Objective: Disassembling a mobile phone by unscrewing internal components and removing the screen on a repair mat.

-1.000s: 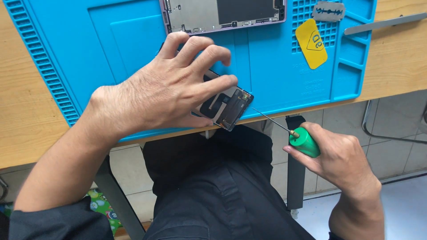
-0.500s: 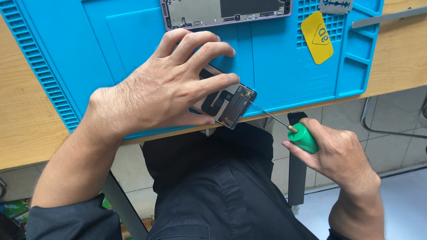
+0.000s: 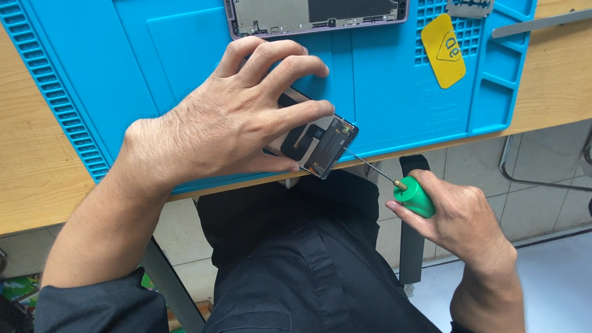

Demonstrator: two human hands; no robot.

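The wooden table carries a blue work mat whose near edge runs along the table edge.

The left hand lies palm down on the mat, fingers spread, and presses on an opened phone. The fingers are not closed around the phone; they hold it flat against the mat. The phone rests at the near edge of the mat, tilted, with its lower corner reaching over the edge. Its dark inner parts face up.

A second phone frame lies at the far side of the mat, apart from the hand.

The metal tip of a screwdriver touches the right corner of the opened phone. The shaft slopes down to the right, off the table.

The right hand grips the green handle of the screwdriver, fingers closed around it, below table level.

A yellow pick lies on the right part of the mat, well apart from both hands. Grey metal tweezers rest at the far right.
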